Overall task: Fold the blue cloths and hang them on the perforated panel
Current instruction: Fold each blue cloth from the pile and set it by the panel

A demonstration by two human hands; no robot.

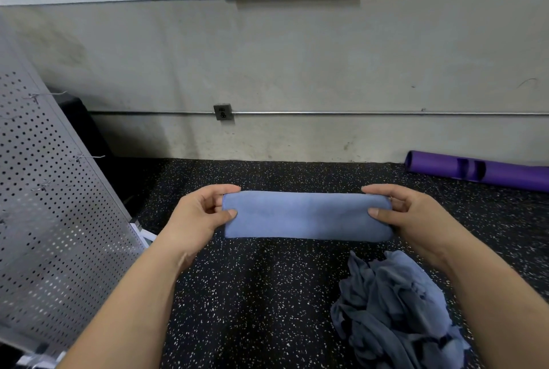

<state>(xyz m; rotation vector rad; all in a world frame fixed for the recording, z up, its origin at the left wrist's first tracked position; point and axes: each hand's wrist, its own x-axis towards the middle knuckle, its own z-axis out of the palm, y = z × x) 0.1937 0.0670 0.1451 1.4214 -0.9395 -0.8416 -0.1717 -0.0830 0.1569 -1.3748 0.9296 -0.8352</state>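
One folded blue cloth hangs in the air above the speckled black floor, stretched between both hands. The left grip pinches its left end, thumb on the near face and fingers curled over the top edge. The right grip is clamped on the right end in the same way. The cloth's long axis runs left to right, level, so each end sits inside one grip and the middle spans free.

The perforated panel stands at the floor's left edge, leaning back, well to the left of the cloth. The left grip is the nearer of the two, so the cloth will probably have to swing left, left end leading. At least three wire hooks stick out of the panel, and none that I can see carries a cloth.

One heap of blue cloths lies crumpled on the floor at the near right, below the right forearm. The number in it cannot be told. One purple tube lies along the floor's far right edge against the wall.

The fold looks done and the hanging is not yet begun.
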